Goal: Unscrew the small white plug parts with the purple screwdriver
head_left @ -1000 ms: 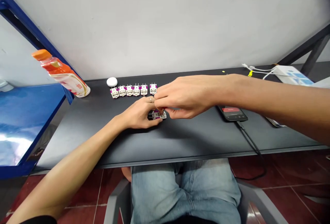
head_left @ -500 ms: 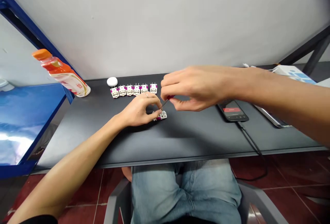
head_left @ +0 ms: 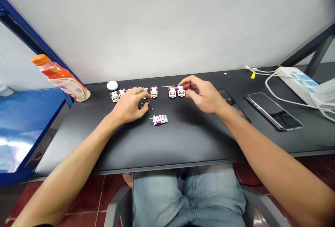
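My right hand pinches a thin screwdriver by its red handle, the shaft pointing left over two white-and-purple plug pieces. Thumb and fingers apart, my left hand hovers at a small scatter of tiny screws. It partly covers a row of similar plug pieces behind it. In front of both hands, one plug piece lies flat on the dark table, its metal pins to the left and nothing touching it.
An orange-capped bottle and a round white case are at the left. On the right lie a dark phone, partly behind my right forearm, another phone, white cables and a white-and-blue box.
My right hand has moved back and right with the screwdriver, away from the front plug piece. My left hand has let go of that piece and shifted left to the screws.
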Available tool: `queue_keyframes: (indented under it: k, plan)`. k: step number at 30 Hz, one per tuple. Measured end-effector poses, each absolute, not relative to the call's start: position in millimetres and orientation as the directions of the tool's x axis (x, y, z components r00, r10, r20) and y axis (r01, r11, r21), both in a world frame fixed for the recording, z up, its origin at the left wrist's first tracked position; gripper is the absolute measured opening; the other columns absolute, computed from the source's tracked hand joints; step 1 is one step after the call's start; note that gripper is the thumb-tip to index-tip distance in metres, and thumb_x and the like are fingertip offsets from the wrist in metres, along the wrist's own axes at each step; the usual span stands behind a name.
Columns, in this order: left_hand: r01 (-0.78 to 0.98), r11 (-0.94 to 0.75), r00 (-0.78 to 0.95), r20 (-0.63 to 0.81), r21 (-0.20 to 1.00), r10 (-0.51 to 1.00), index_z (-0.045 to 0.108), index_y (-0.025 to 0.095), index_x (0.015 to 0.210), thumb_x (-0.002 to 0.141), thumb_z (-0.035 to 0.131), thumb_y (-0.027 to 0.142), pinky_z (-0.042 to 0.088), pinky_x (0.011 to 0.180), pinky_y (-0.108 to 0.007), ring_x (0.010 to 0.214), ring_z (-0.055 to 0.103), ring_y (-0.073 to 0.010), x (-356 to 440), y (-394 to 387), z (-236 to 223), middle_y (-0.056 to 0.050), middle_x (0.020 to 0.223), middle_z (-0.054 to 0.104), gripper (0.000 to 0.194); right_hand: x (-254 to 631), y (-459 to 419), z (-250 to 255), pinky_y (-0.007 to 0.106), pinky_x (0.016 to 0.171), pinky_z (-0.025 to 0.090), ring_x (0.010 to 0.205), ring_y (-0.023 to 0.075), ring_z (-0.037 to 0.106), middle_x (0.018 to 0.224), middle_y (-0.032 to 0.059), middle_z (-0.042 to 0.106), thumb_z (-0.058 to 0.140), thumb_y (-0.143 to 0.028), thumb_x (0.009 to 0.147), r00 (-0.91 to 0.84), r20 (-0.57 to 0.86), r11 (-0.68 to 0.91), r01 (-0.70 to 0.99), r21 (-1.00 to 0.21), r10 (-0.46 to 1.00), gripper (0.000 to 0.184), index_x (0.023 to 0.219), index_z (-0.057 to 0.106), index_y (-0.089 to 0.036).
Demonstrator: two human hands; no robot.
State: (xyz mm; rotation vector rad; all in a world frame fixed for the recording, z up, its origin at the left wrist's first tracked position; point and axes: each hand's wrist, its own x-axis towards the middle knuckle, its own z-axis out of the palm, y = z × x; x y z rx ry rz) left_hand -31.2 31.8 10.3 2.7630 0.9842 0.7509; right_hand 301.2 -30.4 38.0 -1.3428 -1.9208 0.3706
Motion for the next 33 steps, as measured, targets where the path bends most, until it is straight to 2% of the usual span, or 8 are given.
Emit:
queue_keyframes:
  k: [3,6,10,12,18,24,28,33]
  plan:
    - [0.600,-0.738,0.587,0.457,0.309,0.668,0.082,0.024,0.119,0.098,0.068,0.019,0.063,0.094,-0.044,0.106,0.075,-0.0286,-32.0,32.4,11.2,-0.008,0.120,0.082,0.026,290.7,-37.6,28.1,0.033,0.073,0.052,0.068,0.0178,0.057,0.079,-0.0012,0.067,0.057,-0.024,0.099,-0.452,0.270,0.518,0.628,-0.581,0.850,0.032,0.122,0.079,-0.021]
    - [0.611,-0.718,0.523,0.511,0.333,0.682,0.081,0.024,0.114,0.098,0.066,0.017,0.062,0.095,-0.042,0.104,0.076,-0.0269,-34.3,36.3,10.1,-0.007,0.116,0.083,0.022,279.8,-39.5,28.4,0.032,0.078,0.053,0.076,0.0186,0.062,0.087,0.0012,0.073,0.065,-0.022,0.096,-0.674,0.181,0.644,0.539,-0.543,0.716,0.038,0.130,0.081,-0.022]
    - [0.579,-0.747,0.496,0.587,0.326,0.640,0.079,0.023,0.102,0.099,0.065,0.016,0.059,0.085,-0.037,0.087,0.072,-0.0214,-36.6,41.7,6.1,-0.005,0.103,0.082,0.017,266.9,-29.7,32.1,0.033,0.086,0.053,0.084,0.0203,0.065,0.093,0.0011,0.074,0.066,-0.010,0.088,-0.802,0.012,0.706,0.518,-0.482,0.597,0.075,0.160,0.074,-0.027]
    - [0.562,-0.758,0.484,0.611,0.331,0.627,0.079,0.022,0.099,0.099,0.064,0.015,0.057,0.081,-0.035,0.083,0.070,-0.0199,-37.1,43.1,3.9,-0.004,0.098,0.081,0.017,260.5,-24.3,33.8,0.033,0.086,0.052,0.083,0.0202,0.064,0.090,-0.0006,0.071,0.065,-0.008,0.086,-0.814,-0.054,0.702,0.530,-0.475,0.578,0.081,0.164,0.072,-0.030]
    - [0.553,-0.759,0.444,0.650,0.344,0.617,0.078,0.022,0.096,0.098,0.065,0.013,0.058,0.078,-0.034,0.076,0.067,-0.0177,-37.1,44.4,0.4,-0.003,0.097,0.081,0.016,258.6,-20.6,34.9,0.033,0.080,0.048,0.080,0.0209,0.064,0.088,-0.0004,0.069,0.074,-0.022,0.086,-0.739,-0.102,0.615,0.621,-0.486,0.666,0.068,0.153,0.076,-0.019]
    - [0.535,-0.772,0.429,0.676,0.344,0.599,0.078,0.023,0.092,0.096,0.065,0.014,0.058,0.075,-0.032,0.073,0.067,-0.0164,-34.6,42.3,0.5,-0.003,0.093,0.081,0.016,271.0,-11.6,28.7,0.033,0.076,0.046,0.071,0.0195,0.059,0.076,-0.0041,0.064,0.082,-0.042,0.091,-0.395,0.005,0.351,0.810,-0.470,0.919,0.062,0.148,0.075,-0.018]
    - [0.484,-0.810,0.450,0.699,0.332,0.556,0.078,0.023,0.092,0.094,0.066,0.015,0.058,0.073,-0.032,0.072,0.066,-0.0158,-32.7,39.0,0.1,-0.003,0.094,0.082,0.015,266.7,-6.8,21.4,0.034,0.078,0.046,0.077,0.0224,0.063,0.085,0.0013,0.072,0.082,-0.056,0.096,-0.280,0.054,0.275,0.858,-0.433,0.959,0.061,0.145,0.078,-0.020]
    - [0.467,-0.823,0.457,0.707,0.325,0.539,0.079,0.023,0.092,0.094,0.065,0.015,0.058,0.072,-0.031,0.072,0.066,-0.0153,-31.7,37.4,0.0,-0.003,0.095,0.082,0.016,259.1,-11.3,13.0,0.034,0.079,0.045,0.080,0.0236,0.067,0.090,0.0029,0.076,0.080,-0.053,0.100,-0.267,0.097,0.283,0.865,-0.414,0.959,0.056,0.149,0.077,-0.025]
